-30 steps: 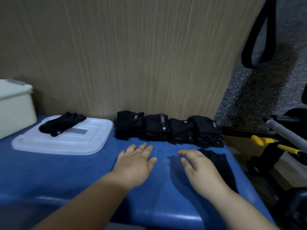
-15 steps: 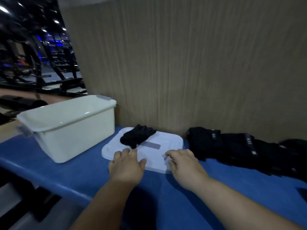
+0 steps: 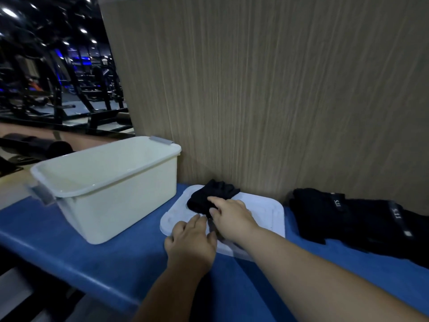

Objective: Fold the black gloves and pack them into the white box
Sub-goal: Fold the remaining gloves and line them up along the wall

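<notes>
Both forearms [image 3: 313, 263] bare, no sleeves or jewellery.

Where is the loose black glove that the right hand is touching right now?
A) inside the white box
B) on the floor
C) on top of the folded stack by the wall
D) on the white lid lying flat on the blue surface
D: the right hand rests its fingers on the black glove, which lies on the white lid, beside the white box.

Head view — looks down, close over bench [image 3: 97, 263].
</notes>
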`<state>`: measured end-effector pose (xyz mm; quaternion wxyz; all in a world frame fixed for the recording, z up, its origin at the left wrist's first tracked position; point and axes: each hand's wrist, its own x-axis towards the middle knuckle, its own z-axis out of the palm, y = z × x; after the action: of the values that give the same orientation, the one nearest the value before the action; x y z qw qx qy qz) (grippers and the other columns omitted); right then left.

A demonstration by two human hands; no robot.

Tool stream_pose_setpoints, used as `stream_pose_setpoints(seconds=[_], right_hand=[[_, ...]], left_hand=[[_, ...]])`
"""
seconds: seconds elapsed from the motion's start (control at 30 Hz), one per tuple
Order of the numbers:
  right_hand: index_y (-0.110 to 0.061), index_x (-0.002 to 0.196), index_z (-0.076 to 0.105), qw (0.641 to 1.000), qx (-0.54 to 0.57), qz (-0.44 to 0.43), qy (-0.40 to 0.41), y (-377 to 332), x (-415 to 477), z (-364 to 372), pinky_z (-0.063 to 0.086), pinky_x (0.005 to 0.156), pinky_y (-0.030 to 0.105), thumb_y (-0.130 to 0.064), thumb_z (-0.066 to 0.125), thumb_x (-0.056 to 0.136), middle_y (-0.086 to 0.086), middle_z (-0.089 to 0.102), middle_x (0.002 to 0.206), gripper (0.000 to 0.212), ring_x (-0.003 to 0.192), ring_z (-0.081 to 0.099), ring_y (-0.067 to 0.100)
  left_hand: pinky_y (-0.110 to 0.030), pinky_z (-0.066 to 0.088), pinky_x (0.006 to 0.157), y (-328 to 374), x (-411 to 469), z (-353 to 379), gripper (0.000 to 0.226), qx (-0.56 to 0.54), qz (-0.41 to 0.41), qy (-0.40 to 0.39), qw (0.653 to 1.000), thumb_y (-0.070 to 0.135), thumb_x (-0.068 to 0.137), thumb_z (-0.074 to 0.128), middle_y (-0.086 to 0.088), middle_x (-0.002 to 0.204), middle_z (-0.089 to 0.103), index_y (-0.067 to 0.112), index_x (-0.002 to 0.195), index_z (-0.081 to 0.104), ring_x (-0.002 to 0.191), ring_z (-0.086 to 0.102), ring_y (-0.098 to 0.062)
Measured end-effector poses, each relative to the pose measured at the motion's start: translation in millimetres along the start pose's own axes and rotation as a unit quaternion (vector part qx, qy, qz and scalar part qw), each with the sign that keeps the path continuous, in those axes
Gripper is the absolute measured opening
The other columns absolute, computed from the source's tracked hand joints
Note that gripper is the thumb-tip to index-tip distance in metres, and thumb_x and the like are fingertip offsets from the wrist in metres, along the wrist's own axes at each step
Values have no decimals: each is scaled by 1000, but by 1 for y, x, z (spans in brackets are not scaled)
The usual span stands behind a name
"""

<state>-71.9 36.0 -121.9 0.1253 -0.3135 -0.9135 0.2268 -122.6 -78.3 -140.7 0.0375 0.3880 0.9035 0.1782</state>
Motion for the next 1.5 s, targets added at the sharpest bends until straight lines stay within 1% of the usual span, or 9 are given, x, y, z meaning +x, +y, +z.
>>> stream_pose_setpoints(seconds=[0.17, 0.33, 0.47, 0.67, 0.87, 1.0, 1.27, 1.37, 1.5], right_hand=[[-22, 111, 65, 993, 93, 47, 49, 0, -1, 0, 46, 89, 31, -31, 41, 99, 5, 65, 111, 28, 106, 55, 19], [-24, 82, 60, 990, 119, 63, 53, 15, -36, -20, 41, 63, 23, -42, 47, 96, -9, 60, 75, 26, 74, 54, 9], [-28, 76, 59, 993, 77, 75, 49, 32, -82, -40, 42, 62, 21, -43, 53, 91, -11, 63, 75, 22, 73, 56, 7], [-23, 76, 65, 985, 120, 88, 92, 66, -155, -73, 40, 57, 13, -33, 61, 86, -10, 65, 69, 14, 58, 52, -2], [-21, 88, 59, 947, 278, 148, 64, 108, -222, -99, 44, 62, 23, -8, 64, 84, -5, 56, 74, 14, 59, 50, 4], [-22, 96, 57, 926, 323, 184, 64, 129, -255, -112, 45, 61, 21, -3, 65, 81, 0, 58, 87, 25, 68, 53, 10], [-31, 111, 48, 896, 381, 230, 20, 156, -285, -134, 44, 55, 19, -22, 65, 86, -3, 67, 77, 32, 57, 57, 6], [-32, 115, 44, 894, 388, 222, 40, 161, -290, -137, 45, 55, 19, -26, 67, 87, -4, 64, 73, 36, 56, 58, 2], [-26, 128, 42, 871, 420, 241, 79, 172, -289, -132, 50, 67, 28, -16, 70, 84, 12, 69, 98, 53, 83, 68, 19]], left_hand=[[-36, 24, 102, -1, 0, -6, 40, -59, -14, 6, 998, 44, 99, 34, 16, 144, 39, 37, 138, 39, 135, 23, -13], [-34, 37, 92, 5, -9, -21, 26, -105, -60, 94, 988, 47, 95, 42, 7, 113, 59, 28, 103, 56, 116, 44, -20], [-37, 45, 86, 26, -29, -17, 27, -164, -44, 64, 983, 50, 93, 46, 1, 97, 62, 23, 91, 48, 102, 51, -22], [-30, 44, 70, 73, -70, -3, 28, -262, -5, -43, 964, 42, 89, 58, -1, 100, 54, 23, 96, 39, 88, 56, -17], [-34, 54, 78, 116, -103, 10, 37, -457, -36, -166, 873, 14, 88, 65, -7, 90, 60, 16, 109, 35, 79, 59, -16], [-26, 57, 64, 149, -121, 10, 51, -492, -77, -238, 834, 14, 90, 64, -9, 101, 60, 19, 124, 26, 86, 65, -21], [-36, 57, 82, 185, -143, 22, 69, -428, -22, -255, 867, 5, 88, 63, -8, 97, 66, 19, 142, 23, 88, 67, -20], [-33, 55, 84, 193, -149, 26, 68, -465, -17, -258, 847, -1, 88, 61, -4, 99, 69, 21, 142, 26, 90, 68, -17], [-38, 53, 87, 208, -154, 29, 62, -517, -8, -254, 817, -6, 88, 58, -10, 102, 71, 24, 136, 32, 96, 68, -25]])
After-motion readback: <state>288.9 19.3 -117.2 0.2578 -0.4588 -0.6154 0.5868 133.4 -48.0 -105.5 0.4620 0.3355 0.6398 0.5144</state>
